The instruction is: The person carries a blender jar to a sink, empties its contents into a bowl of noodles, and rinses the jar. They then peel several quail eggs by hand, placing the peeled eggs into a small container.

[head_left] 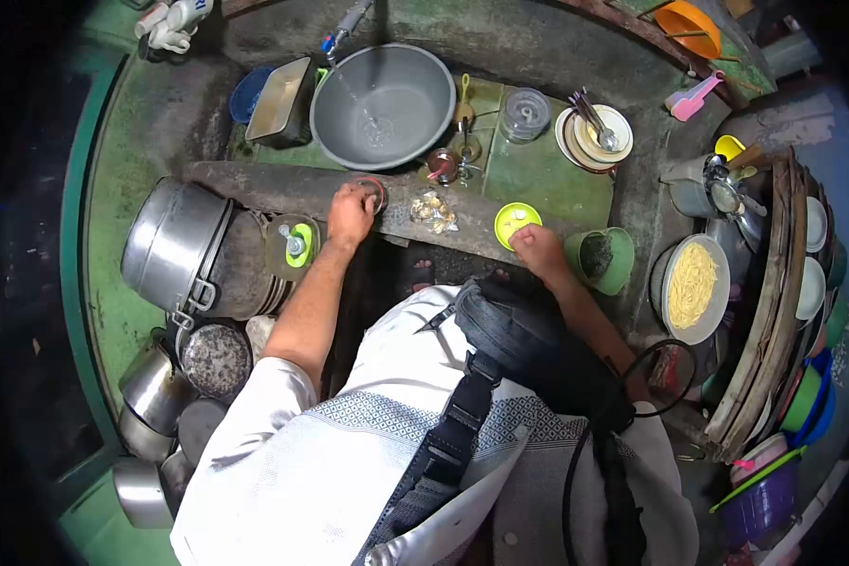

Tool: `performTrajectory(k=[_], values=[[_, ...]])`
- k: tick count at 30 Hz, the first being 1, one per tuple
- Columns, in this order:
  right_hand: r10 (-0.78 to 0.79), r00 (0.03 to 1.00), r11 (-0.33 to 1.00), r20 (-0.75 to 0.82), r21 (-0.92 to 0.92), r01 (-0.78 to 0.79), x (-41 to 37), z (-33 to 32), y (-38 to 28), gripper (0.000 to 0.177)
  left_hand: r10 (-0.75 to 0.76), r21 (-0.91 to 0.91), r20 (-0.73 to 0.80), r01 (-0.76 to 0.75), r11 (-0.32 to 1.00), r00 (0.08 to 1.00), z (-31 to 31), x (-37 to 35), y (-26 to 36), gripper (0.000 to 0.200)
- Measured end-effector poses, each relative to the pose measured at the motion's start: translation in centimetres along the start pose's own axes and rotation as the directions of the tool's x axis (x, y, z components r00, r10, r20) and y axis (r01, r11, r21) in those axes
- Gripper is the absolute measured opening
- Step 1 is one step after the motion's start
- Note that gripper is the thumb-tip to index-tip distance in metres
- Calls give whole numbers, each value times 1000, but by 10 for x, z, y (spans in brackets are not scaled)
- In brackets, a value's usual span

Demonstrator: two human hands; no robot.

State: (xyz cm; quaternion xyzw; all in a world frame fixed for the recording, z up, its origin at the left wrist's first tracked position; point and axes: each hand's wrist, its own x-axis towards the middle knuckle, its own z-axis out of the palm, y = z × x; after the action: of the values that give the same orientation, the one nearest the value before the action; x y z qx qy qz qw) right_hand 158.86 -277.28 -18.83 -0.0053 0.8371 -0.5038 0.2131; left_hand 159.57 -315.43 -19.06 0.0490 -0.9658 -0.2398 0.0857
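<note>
My left hand (349, 215) is on the front ledge (292, 184), its fingers curled round the side of a small, dark, round container with a red rim (377, 193). What is inside the container I cannot make out. My right hand (538, 247) is closed at the near right edge of a lime-yellow bowl (501, 229), which holds a few small whitish pieces. Anything in its fingers is hidden. Between the hands lies a small heap of pale brown, papery bits (433, 212), seemingly on clear plastic.
Water runs from a tap (335, 42) into a big grey basin (325, 108). Stacked plates (571, 141) with spoons stand behind. A green pot (616, 267) is at right, near a colander of noodles (668, 302). Large metal pots (165, 231) crowd the left.
</note>
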Motion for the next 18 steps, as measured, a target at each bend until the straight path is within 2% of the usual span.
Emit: performTrajectory(k=[2,4,6,8,9,12,16,18], values=[[20,1000,1000,-4,8,-19,2,2,9,19,-16,18,-8,17,1000,1000,-8,-4,18,15],[37,999,999,-10,16,-37,2,1,14,19,223,20,41,-224,974,974,-16,-9,37,16],[35,999,999,-20,0,-35,-1,-2,7,19,180,-124,316,-148,981,931,-11,-22,61,22],[56,998,998,-26,-7,-56,-4,-3,-4,19,106,-29,462,-105,994,881,4,-30,84,31],[78,996,997,-30,-18,-79,-6,-4,-8,19,92,5,431,-104,995,898,18,-35,87,37],[64,998,998,12,-7,-64,-6,-7,-8,20,94,-13,392,-97,995,915,31,-33,101,38],[83,997,996,4,-29,-83,-4,-9,-2,20,54,30,406,-72,997,912,40,-32,105,33],[109,994,993,15,41,-110,0,-8,8,19,99,-1,366,-106,994,925,45,-32,99,29]])
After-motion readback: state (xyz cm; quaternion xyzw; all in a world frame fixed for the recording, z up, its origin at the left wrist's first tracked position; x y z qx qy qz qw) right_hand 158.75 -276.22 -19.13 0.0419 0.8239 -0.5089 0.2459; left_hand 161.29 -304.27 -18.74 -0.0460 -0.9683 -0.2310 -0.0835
